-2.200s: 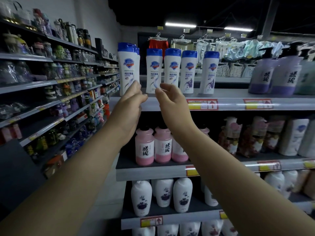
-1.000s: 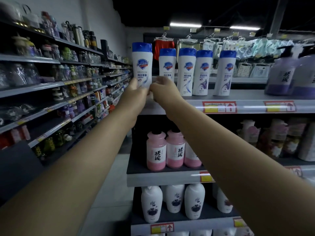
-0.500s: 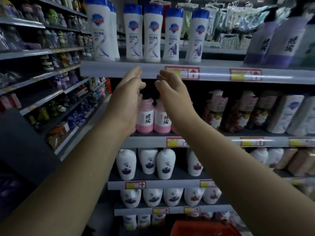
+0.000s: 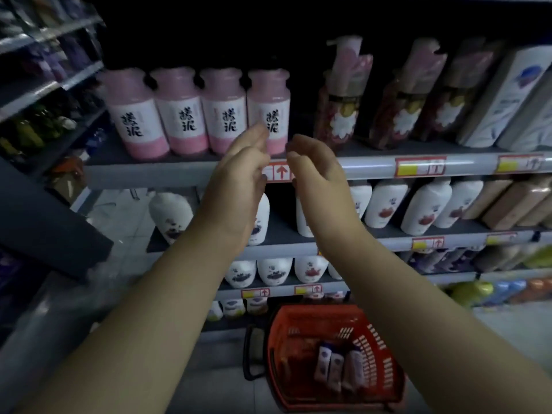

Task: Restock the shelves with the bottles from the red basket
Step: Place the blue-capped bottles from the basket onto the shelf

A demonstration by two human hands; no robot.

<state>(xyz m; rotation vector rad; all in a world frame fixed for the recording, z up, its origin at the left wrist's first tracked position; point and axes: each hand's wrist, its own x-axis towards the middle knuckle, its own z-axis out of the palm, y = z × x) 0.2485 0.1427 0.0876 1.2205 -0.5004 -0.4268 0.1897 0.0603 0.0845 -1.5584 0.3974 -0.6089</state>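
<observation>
in red basket [image 4: 380, 354], bottles [image 4: 336, 369] lie caps toward shelves [image 4: 373, 167]; left hand [image 4: 239, 180], right hand [image 4: 319, 174] grip wide, empty.

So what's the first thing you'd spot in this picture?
Two bare arms reach up the middle, the left hand and right hand open and empty in front of the shelf edge. Behind them stands a row of four pink bottles. Down on the floor sits the red basket with a few white bottles inside.
</observation>
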